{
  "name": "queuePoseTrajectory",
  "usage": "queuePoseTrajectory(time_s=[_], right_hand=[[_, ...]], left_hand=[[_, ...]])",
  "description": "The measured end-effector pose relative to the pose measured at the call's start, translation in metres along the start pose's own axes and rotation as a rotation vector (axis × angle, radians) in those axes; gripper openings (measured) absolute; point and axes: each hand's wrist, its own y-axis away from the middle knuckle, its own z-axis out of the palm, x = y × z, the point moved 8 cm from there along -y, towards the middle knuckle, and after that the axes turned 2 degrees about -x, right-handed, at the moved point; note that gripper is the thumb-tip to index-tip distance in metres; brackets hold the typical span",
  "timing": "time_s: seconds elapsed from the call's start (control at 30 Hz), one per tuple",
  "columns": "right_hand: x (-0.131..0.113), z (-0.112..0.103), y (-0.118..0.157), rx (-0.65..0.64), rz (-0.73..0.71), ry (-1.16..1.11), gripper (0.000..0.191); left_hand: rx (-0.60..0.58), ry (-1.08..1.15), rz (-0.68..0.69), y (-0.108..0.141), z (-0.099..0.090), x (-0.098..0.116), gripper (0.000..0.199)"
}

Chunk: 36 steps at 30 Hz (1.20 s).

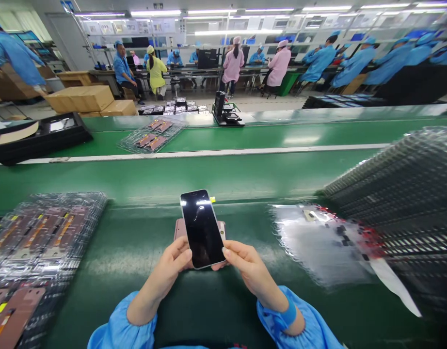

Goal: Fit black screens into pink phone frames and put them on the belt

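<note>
Head view: green conveyor belt [143,179], plastic tray stack [38,242] at its left, second tray stack [398,203] at right. Left hand [163,264] and right hand [250,269] together, clamped on black-faced smartphone [202,229] over belt's near side, rose-gold phone housing [180,229] just behind. Risk: glossy edges slipping from grip, phone dropping onto housing. Open belt ahead; trays flank hands.

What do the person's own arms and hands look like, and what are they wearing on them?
The left sleeve and right sleeve are loose, light blue smock sleeves. The left hand and right hand are bare, with no gloves. A brighter blue band circles the right wrist.
</note>
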Motion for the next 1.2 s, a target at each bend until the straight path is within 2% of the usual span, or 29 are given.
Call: queuePoseTrajectory(time_s=[0.07, 0.17, 0.33, 0.63, 0.73, 0.9, 1.1, 1.2], right_hand=[[0.004, 0.005, 0.001, -0.063, 0.031, 0.031, 0.039], [0.011, 0.008, 0.001, -0.068, 0.063, 0.067, 0.044], [0.012, 0.015, -0.002, -0.074, -0.005, 0.029, 0.035], [0.019, 0.016, -0.002, -0.025, -0.051, 0.134, 0.030], [0.020, 0.017, -0.002, -0.008, -0.065, 0.152, 0.040], [0.019, 0.025, -0.003, -0.087, -0.049, 0.080, 0.051], [0.020, 0.025, -0.001, -0.141, -0.004, 0.025, 0.051], [0.022, 0.023, -0.001, -0.136, 0.010, -0.002, 0.045]], left_hand=[[0.006, 0.039, 0.011, 0.001, 0.000, 0.004, 0.045], [0.064, 0.045, 0.026, 0.001, -0.003, 0.006, 0.038], [0.125, 0.049, 0.045, 0.002, -0.003, 0.006, 0.040], [0.148, 0.096, 0.060, 0.003, -0.003, 0.002, 0.034], [0.144, 0.082, 0.050, 0.003, -0.002, 0.000, 0.035], [0.117, 0.082, 0.056, 0.001, -0.001, 0.005, 0.036], [0.147, 0.084, 0.052, 0.001, -0.007, 0.002, 0.037], [0.160, 0.066, 0.049, 0.003, -0.007, 0.001, 0.037]])
